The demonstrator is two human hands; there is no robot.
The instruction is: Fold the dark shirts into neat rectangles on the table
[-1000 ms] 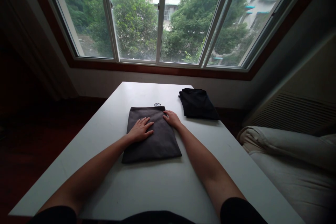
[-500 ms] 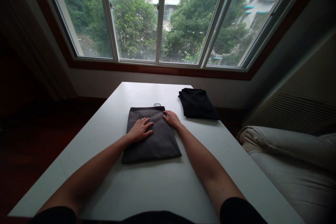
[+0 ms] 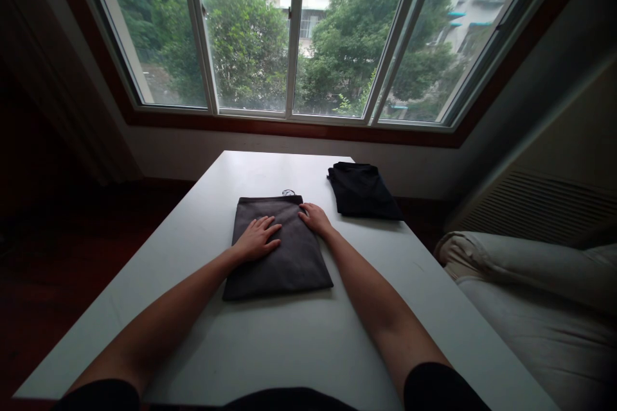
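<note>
"What's the biggest thing there?"

"A wide window (image 3: 291, 45), with trees outside. Next is a white table (image 3: 270, 347), and a pale padded seat (image 3: 544, 308) is off to the right."

"Where's the grey pouch (image 3: 299, 263)?"

"It lies flat near the middle of the table. A folded black cloth (image 3: 365, 191) lies past it, by the table's right edge. They don't touch."

"And the hands?"

"The left hand (image 3: 258, 241) rests on the pouch, palm down, fingers spread, not gripping anything. The right hand (image 3: 315, 218) touches the pouch's right edge, near the top corner. I can't tell if it pinches the cloth."

"What's the smallest bit?"

"A thin cord loop (image 3: 288, 192) poking out past the far edge."

"How do you hold a pouch like that well?"

"I'd press softly with a flat palm, so the cloth doesn't bunch up. I'd hold the corner lightly too, because a hard tug could make the pouch slide."

"Any names or words on it?"

"None I can read, on the pouch or the black cloth."
</note>
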